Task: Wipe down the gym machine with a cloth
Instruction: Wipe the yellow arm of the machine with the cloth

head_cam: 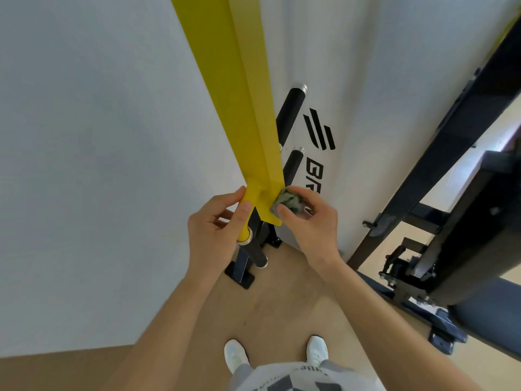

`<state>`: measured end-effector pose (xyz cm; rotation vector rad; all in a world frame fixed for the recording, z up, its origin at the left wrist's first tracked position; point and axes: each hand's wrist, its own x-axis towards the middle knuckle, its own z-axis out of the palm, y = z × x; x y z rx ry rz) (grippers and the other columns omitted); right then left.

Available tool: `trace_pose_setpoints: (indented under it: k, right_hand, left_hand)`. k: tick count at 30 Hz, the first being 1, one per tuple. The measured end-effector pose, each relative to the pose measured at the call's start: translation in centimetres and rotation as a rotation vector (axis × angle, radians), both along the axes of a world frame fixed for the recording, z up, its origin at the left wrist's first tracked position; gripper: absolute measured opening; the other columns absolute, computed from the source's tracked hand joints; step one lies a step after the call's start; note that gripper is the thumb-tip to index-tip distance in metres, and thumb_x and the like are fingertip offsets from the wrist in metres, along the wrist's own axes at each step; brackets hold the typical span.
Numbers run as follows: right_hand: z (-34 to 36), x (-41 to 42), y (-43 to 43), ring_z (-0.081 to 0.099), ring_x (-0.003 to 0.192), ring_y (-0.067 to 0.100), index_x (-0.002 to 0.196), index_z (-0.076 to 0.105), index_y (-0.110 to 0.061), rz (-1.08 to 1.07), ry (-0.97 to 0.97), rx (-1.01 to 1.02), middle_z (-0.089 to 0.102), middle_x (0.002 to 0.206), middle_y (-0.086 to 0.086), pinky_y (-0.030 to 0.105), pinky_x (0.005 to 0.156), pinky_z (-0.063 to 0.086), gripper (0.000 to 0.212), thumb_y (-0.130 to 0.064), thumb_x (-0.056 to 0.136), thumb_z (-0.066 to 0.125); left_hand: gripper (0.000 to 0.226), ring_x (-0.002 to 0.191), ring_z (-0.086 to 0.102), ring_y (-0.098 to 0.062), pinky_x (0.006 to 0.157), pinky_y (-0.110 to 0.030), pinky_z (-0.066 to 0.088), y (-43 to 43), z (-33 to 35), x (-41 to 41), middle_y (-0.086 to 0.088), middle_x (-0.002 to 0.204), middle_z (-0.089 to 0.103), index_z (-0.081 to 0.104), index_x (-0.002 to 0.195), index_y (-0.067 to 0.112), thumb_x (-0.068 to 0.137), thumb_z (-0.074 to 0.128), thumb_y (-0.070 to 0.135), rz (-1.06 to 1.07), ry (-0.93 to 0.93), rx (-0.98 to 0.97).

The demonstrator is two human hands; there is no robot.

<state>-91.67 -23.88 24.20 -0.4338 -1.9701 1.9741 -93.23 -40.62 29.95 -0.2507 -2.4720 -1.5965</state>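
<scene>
A long yellow metal arm of the gym machine slants down from the top of the view to its lower end in front of me. My left hand grips that lower end from the left, thumb on the front face, above a yellow round stub with a chrome ring. My right hand pinches a small bunched grey-green cloth and holds it against the arm's right edge near the bottom.
Two black handles with chrome caps stick out by a white panel with black lettering. A dark frame and padded bench stand to the right. Black base plates sit on the tan floor; a white wall is left.
</scene>
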Motion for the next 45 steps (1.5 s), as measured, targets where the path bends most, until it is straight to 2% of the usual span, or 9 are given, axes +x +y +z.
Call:
trace_pose_setpoints:
  k: [7,13,15,20,24,27,31,37,45]
  right_hand:
    - [1.1,-0.2,-2.3,0.064,0.108,0.011,0.12,0.066,-0.009,-0.122,0.216,0.0,0.067,0.113,0.002,0.019,0.088,0.055,0.047,-0.002,0.077,0.084]
    - [-0.6,-1.2,-3.4,0.065,0.096,0.015,0.102,0.064,-0.004,-0.228,0.325,0.067,0.065,0.103,0.008,0.021,0.081,0.056,0.039,-0.001,0.071,0.088]
    - [-1.8,-1.4,-3.6,0.065,0.088,0.011,0.095,0.068,-0.004,-0.239,0.313,0.167,0.068,0.096,0.004,0.019,0.076,0.055,0.032,-0.007,0.071,0.089]
    - [-5.6,-1.7,-4.0,0.064,0.086,0.012,0.092,0.074,-0.008,-0.22,0.18,0.216,0.071,0.092,-0.002,0.033,0.075,0.056,0.025,-0.013,0.072,0.089]
    - [-7.2,-1.6,-3.3,0.062,0.081,0.001,0.094,0.073,-0.012,-0.09,-0.028,0.176,0.067,0.086,-0.011,0.016,0.073,0.054,0.025,-0.013,0.073,0.088]
    - [-7.3,-1.7,-2.3,0.066,0.083,0.004,0.097,0.073,-0.016,0.008,-0.17,0.152,0.068,0.088,-0.01,0.028,0.08,0.06,0.025,-0.014,0.076,0.087]
    - [-3.5,-1.4,-2.3,0.061,0.085,-0.012,0.097,0.072,-0.016,-0.057,-0.101,0.124,0.067,0.091,-0.011,0.007,0.075,0.049,0.024,-0.011,0.077,0.086]
    - [1.0,-1.2,-3.8,0.059,0.092,0.003,0.094,0.065,-0.019,-0.171,0.184,0.172,0.063,0.099,-0.001,0.017,0.074,0.053,0.033,-0.011,0.073,0.089]
    - [-1.0,-1.4,-4.8,0.057,0.084,0.003,0.09,0.06,-0.012,-0.242,0.145,0.213,0.063,0.092,0.004,0.01,0.071,0.045,0.036,-0.002,0.07,0.088]
  left_hand:
    - [0.02,0.071,0.063,-0.003,0.057,-0.008,0.045,0.0,0.3,0.1,0.01,0.082,0.07,0.073,0.112,0.023,0.093,0.069,0.022,0.035,-0.018,0.017]
    - [0.019,0.069,0.061,-0.002,0.056,-0.007,0.044,-0.1,0.4,0.1,0.008,0.08,0.069,0.072,0.111,0.025,0.094,0.069,0.017,0.061,-0.027,0.025]
    - [0.019,0.069,0.061,-0.002,0.056,-0.007,0.044,-0.1,0.4,0.1,0.008,0.08,0.069,0.071,0.111,0.027,0.094,0.068,0.017,0.064,-0.028,0.028]
    - [0.021,0.069,0.061,-0.002,0.057,-0.008,0.046,-0.2,0.5,0.0,0.01,0.081,0.069,0.069,0.11,0.032,0.095,0.068,0.018,0.06,-0.014,0.022]
    - [0.024,0.072,0.062,-0.003,0.059,-0.008,0.048,-0.5,0.5,-0.1,0.011,0.083,0.07,0.067,0.107,0.041,0.094,0.067,0.021,0.057,-0.005,0.01]
    - [0.023,0.073,0.063,-0.003,0.059,-0.009,0.048,-0.6,0.5,-0.3,0.012,0.083,0.07,0.066,0.107,0.042,0.093,0.067,0.024,0.058,0.001,0.005]
    - [0.021,0.071,0.061,-0.002,0.058,-0.008,0.047,-0.4,0.3,-0.3,0.01,0.083,0.07,0.069,0.11,0.033,0.094,0.068,0.02,0.05,-0.011,0.024]
    - [0.019,0.07,0.062,-0.002,0.059,-0.008,0.046,-0.6,0.1,-0.5,0.007,0.088,0.072,0.071,0.109,0.03,0.094,0.069,0.018,0.007,-0.027,0.064]
    - [0.021,0.066,0.06,-0.001,0.055,-0.007,0.042,-2.2,-0.4,-1.9,0.01,0.081,0.066,0.073,0.11,0.021,0.09,0.073,0.018,-0.138,0.007,0.032]
